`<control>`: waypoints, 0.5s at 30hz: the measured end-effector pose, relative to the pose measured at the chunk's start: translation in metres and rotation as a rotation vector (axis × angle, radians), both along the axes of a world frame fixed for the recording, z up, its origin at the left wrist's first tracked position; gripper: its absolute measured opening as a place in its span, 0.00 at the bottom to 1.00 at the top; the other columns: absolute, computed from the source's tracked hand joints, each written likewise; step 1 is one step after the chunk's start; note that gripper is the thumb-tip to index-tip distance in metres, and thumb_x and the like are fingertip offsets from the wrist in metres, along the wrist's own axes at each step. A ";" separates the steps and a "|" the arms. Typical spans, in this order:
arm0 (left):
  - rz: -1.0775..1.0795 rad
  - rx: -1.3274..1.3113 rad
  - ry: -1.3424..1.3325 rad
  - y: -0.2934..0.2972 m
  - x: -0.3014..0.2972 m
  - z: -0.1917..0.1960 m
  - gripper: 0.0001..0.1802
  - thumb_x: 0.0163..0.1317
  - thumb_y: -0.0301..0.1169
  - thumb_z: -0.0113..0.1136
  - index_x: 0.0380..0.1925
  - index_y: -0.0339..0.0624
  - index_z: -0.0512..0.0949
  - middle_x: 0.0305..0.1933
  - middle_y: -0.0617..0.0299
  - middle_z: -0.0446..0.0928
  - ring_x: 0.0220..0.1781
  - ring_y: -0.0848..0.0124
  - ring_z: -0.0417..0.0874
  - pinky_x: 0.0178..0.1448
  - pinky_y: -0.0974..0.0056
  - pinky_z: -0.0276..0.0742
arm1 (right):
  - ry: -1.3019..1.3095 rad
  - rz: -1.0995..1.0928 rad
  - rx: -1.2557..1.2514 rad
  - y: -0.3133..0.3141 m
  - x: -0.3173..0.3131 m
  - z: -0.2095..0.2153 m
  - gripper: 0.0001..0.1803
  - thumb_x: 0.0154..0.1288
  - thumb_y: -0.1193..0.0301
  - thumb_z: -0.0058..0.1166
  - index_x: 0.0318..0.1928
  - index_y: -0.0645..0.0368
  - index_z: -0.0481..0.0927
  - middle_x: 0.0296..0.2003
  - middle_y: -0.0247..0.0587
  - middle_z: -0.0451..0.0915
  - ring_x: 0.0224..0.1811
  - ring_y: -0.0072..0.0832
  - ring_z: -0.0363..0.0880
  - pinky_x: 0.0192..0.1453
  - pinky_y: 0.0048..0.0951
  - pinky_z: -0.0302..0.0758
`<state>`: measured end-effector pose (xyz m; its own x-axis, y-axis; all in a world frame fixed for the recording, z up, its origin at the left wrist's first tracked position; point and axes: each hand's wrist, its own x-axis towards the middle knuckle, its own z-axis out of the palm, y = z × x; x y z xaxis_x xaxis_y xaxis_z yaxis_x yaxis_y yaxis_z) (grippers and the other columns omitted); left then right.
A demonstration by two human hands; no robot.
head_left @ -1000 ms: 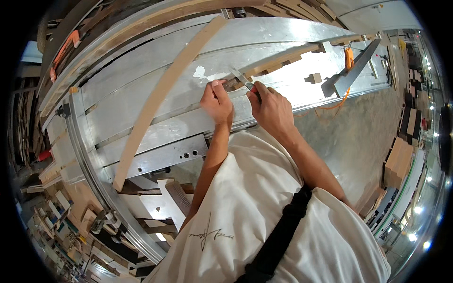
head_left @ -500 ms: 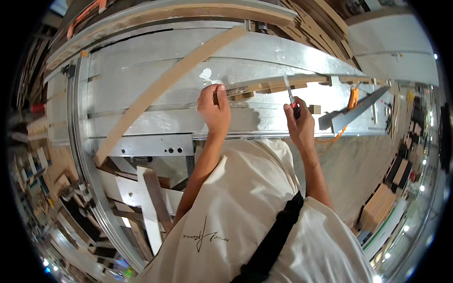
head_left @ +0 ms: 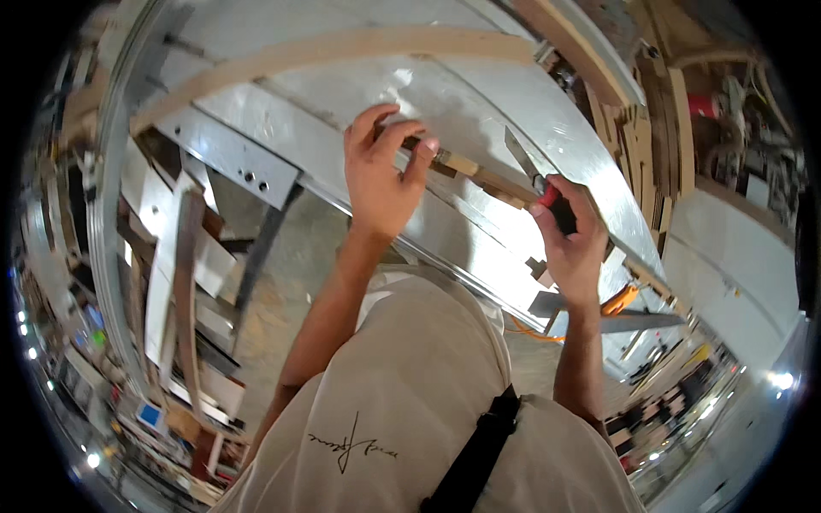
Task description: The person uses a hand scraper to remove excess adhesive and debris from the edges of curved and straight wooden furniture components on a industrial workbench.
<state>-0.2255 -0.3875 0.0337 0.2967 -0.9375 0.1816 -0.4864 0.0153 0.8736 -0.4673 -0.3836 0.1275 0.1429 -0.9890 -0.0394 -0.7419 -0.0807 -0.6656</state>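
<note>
My left hand (head_left: 379, 171) is closed around the near-left end of a narrow wooden strip (head_left: 462, 164), its thumb and fingers on either side of the dark end. The strip runs from there toward my right hand, over the metal table (head_left: 342, 90). My right hand (head_left: 573, 231) grips a knife (head_left: 519, 154) by its red and black handle, with the flat metal blade pointing up and away. The blade is beside the strip; whether it touches cannot be told. Small wood blocks (head_left: 540, 272) lie by my right wrist.
A long curved tan board (head_left: 342, 47) lies across the table. A handsaw (head_left: 633, 321) with an orange handle rests at the right. Wood offcuts (head_left: 186, 282) fill a frame at lower left, and more boards (head_left: 633, 162) are stacked beyond the table.
The whole view has turned, so the table now slants down to the right. The fingers of my left hand have spread somewhat at the strip's end. The knife stays in my right hand.
</note>
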 end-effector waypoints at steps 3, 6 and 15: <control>0.105 -0.068 0.075 0.000 0.005 0.000 0.16 0.65 0.32 0.68 0.51 0.41 0.83 0.62 0.48 0.75 0.54 0.59 0.80 0.53 0.59 0.79 | 0.035 0.210 -0.017 -0.028 -0.007 -0.002 0.22 0.58 0.76 0.72 0.54 0.62 0.84 0.41 0.47 0.85 0.38 0.37 0.86 0.42 0.33 0.83; 0.217 -0.156 0.190 0.005 0.005 -0.031 0.20 0.69 0.32 0.65 0.58 0.38 0.78 0.64 0.49 0.75 0.55 0.63 0.81 0.57 0.61 0.77 | 0.052 0.429 -0.068 -0.053 -0.006 -0.011 0.24 0.56 0.74 0.74 0.55 0.60 0.84 0.41 0.45 0.85 0.39 0.39 0.85 0.43 0.36 0.83; 0.279 -0.498 0.273 -0.002 -0.018 -0.082 0.58 0.47 0.62 0.79 0.70 0.37 0.66 0.68 0.45 0.65 0.69 0.61 0.70 0.66 0.61 0.73 | 0.172 0.922 -0.159 -0.099 0.016 -0.034 0.23 0.53 0.82 0.70 0.52 0.59 0.83 0.47 0.44 0.82 0.44 0.41 0.83 0.46 0.38 0.81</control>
<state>-0.2431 -0.3891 -0.0479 0.6152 -0.6410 0.4590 -0.2910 0.3565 0.8878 -0.4511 -0.4828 0.0935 0.8743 -0.4854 -0.0075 -0.4280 -0.7634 -0.4838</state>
